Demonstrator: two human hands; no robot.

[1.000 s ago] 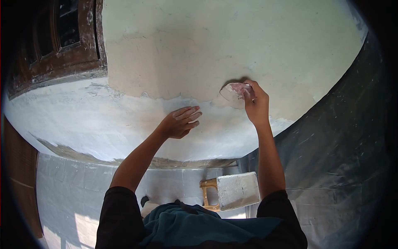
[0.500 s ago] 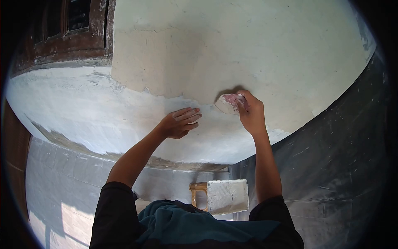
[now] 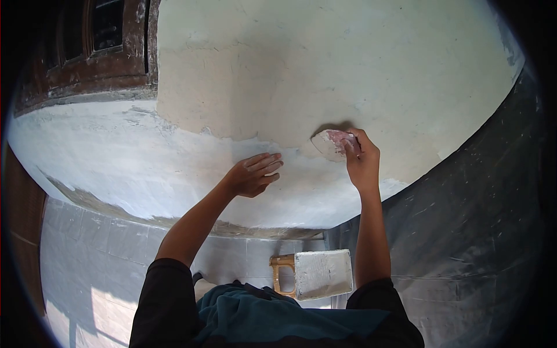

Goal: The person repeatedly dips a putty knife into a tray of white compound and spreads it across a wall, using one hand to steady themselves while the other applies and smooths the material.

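My right hand presses a small pink, dust-coated sanding pad against the wall, at the border between the beige upper coat and the whiter lower band. My left hand rests flat on the white band to the pad's left, fingers together and pointing right, holding nothing. Both forearms reach up from my dark sleeves.
A dark wooden window frame sits at the upper left. A dark grey wall meets the pale one on the right. Below, a putty-covered board with a yellow wooden handle lies on grey floor tiles.
My right hand slid the pad left and down along the wall, then back right to about where it began. My left hand stayed flat on the wall.
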